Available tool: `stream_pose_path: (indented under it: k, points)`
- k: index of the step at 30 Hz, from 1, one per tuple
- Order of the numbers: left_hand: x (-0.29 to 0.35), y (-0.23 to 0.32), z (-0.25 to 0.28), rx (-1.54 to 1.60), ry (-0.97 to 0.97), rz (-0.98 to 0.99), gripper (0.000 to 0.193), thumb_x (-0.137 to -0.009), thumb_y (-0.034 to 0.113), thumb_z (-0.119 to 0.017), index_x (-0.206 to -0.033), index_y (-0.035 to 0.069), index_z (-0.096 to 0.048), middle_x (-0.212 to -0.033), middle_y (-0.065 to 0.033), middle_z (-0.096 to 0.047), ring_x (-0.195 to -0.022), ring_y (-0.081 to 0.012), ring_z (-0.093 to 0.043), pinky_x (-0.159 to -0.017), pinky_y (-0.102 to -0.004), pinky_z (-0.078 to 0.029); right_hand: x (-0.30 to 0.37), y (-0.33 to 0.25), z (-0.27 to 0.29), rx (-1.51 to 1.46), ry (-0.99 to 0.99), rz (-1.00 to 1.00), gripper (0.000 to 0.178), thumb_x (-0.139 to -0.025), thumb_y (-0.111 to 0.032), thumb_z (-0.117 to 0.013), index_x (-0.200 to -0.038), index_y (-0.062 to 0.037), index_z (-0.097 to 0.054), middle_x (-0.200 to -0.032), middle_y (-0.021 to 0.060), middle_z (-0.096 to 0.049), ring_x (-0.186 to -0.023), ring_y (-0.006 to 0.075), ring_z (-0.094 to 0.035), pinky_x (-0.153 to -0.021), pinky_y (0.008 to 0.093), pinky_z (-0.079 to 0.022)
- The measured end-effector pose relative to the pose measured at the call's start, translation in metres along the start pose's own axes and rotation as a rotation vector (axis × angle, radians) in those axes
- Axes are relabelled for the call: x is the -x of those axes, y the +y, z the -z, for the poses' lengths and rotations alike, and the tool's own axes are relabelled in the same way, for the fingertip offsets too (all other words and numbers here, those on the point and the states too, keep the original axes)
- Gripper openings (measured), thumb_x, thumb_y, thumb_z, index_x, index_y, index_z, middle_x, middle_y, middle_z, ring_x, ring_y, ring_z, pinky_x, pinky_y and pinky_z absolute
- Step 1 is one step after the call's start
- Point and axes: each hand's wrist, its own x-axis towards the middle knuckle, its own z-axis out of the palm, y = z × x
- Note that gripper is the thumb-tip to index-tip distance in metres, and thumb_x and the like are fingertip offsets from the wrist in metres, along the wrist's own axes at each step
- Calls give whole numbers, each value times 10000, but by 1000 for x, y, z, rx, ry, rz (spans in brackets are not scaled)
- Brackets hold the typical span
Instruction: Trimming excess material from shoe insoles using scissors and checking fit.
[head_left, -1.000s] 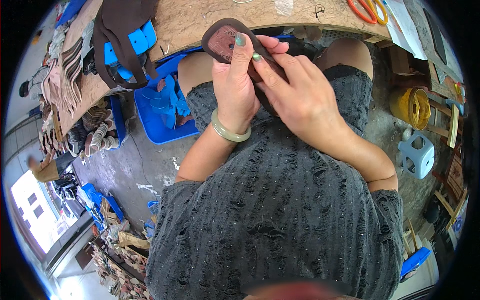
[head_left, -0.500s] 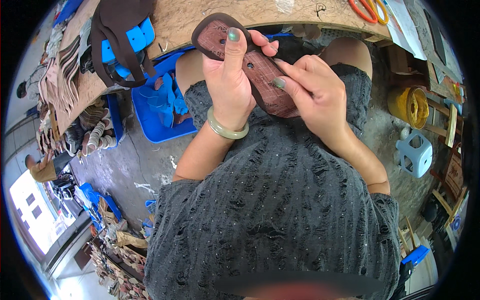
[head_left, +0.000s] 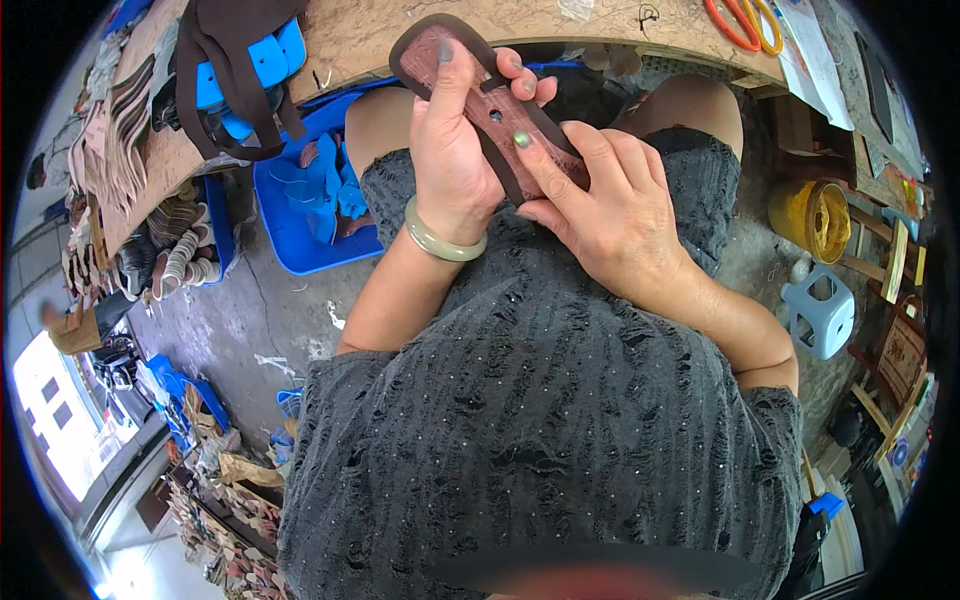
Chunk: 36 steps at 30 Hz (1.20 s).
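Note:
A reddish-brown shoe insole with a dark brown border and a small hole through it is held up in front of my lap, tilted. My left hand is closed round its upper half, thumb flat on the reddish face and fingertips curling over the far edge. My right hand grips the lower end, one digit lying on the face near the hole and the other fingers over the right edge. That hand covers the insole's lower tip. A pale bangle circles my left wrist.
Ahead runs a wooden workbench carrying dark brown strips, blue pieces and orange-handled scissors. Below it stands a blue bin of blue scraps. A yellow bucket and a light blue stool are at right. Another person is far left.
My right hand has turned and shifted over the insole's lower end, with a digit now further up its face. The insole has risen slightly and stands a bit steeper. My left hand keeps hold.

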Motion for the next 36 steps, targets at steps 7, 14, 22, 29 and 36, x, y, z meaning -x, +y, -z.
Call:
stream_pose_path:
  k: [7,14,22,29,36]
  points:
    - [-7,6,1,298,-315,118,458,-964,436,-471,-1215,53,-468,-864,-43,-439,-761,-157,-432,-728,-340,-431,3,19,8,-630,130,-389,376,-822,-153,-684,-1163,-32,-583,-995,103,-634,-884,215,-615,-795,336,-482]
    - [-11,4,-15,-128,-217,131,555,-965,494,-411,-1277,39,-466,-1211,-140,-542,-1008,-224,-543,-908,-402,-451,-46,60,15,-1067,-204,-655,309,-948,-281,-539,-931,4,-656,-808,62,-667,-732,120,-592,-688,270,-476]
    - [-20,3,-23,-270,-246,38,526,-957,445,-478,-1162,-36,-537,-1130,-187,-620,-1037,-238,-607,-909,-350,-499,-57,50,-12,-904,-22,-515,255,-878,-261,-627,-956,-24,-678,-733,110,-655,-654,158,-598,-623,295,-476]
    - [-34,25,-32,-556,-318,100,539,-953,457,-475,-1172,-34,-519,-1007,-148,-639,-911,-223,-635,-840,-349,-518,-79,90,17,-804,258,-399,281,-920,-252,-593,-1041,-14,-681,-940,76,-670,-816,132,-615,-739,254,-473]
    - [-44,16,-45,-382,-391,180,717,-936,641,-280,-1092,-3,-552,-893,-95,-622,-761,-178,-620,-685,-312,-527,-93,82,24,-1161,-153,-613,388,-945,-349,-543,-1169,-34,-589,-821,36,-618,-523,87,-565,-463,223,-460]
